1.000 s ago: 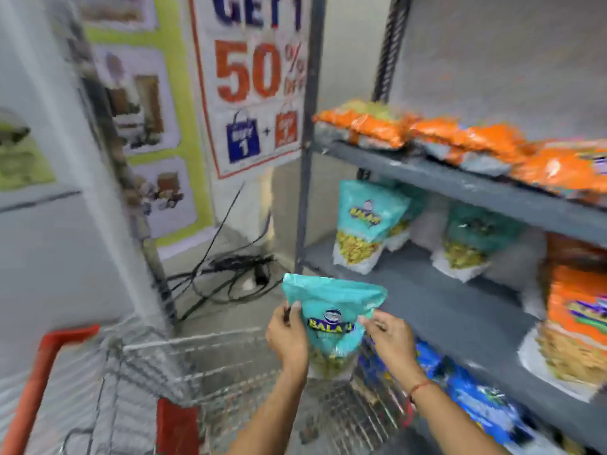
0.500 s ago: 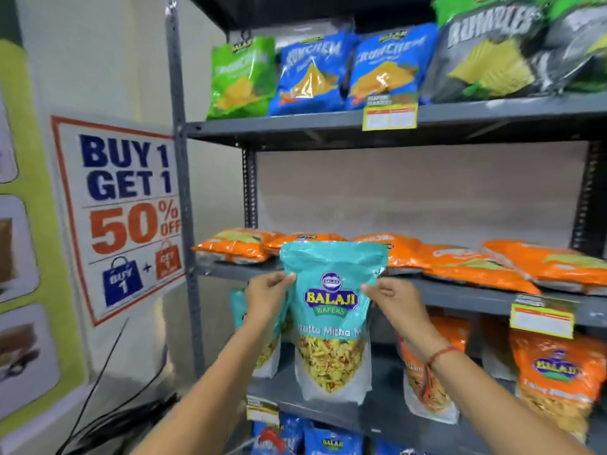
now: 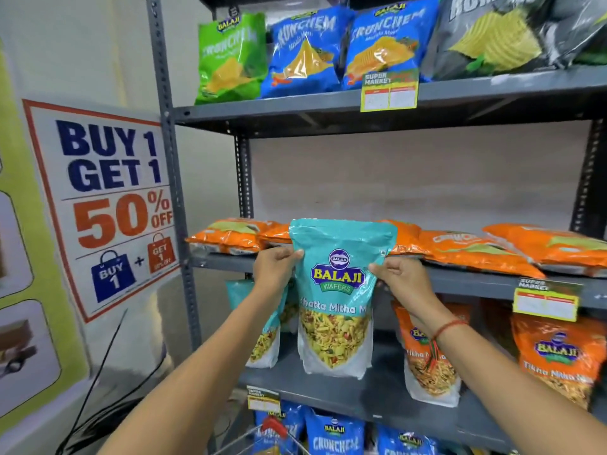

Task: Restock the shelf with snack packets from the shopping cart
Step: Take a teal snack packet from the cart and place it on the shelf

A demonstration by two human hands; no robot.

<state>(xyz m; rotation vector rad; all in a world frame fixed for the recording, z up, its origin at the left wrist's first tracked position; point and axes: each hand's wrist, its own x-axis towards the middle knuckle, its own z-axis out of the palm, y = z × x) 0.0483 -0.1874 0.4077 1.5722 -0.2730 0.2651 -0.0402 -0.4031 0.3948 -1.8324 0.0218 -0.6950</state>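
Note:
I hold a teal Balaji Khatta Mitha snack packet (image 3: 338, 297) upright in front of the grey metal shelf (image 3: 345, 394). My left hand (image 3: 274, 267) grips its upper left edge and my right hand (image 3: 399, 279) grips its upper right edge. The packet hangs in front of the middle shelf level, its bottom just above the shelf board. Another teal packet (image 3: 264, 343) stands on that board, behind my left arm. Only the shopping cart's wire rim with a red corner (image 3: 271, 425) shows at the bottom.
Orange packets (image 3: 476, 251) lie flat on the shelf above. Orange Tikha Mitha packets (image 3: 558, 359) stand to the right of the teal ones. Blue and green Crunchem bags (image 3: 305, 50) fill the top shelf. A sale poster (image 3: 108, 205) hangs on the left wall, cables below it.
The packet rose from over the cart up to the shelf front, and my view tilted up with it. In the last half second it came slightly closer to the middle shelf.

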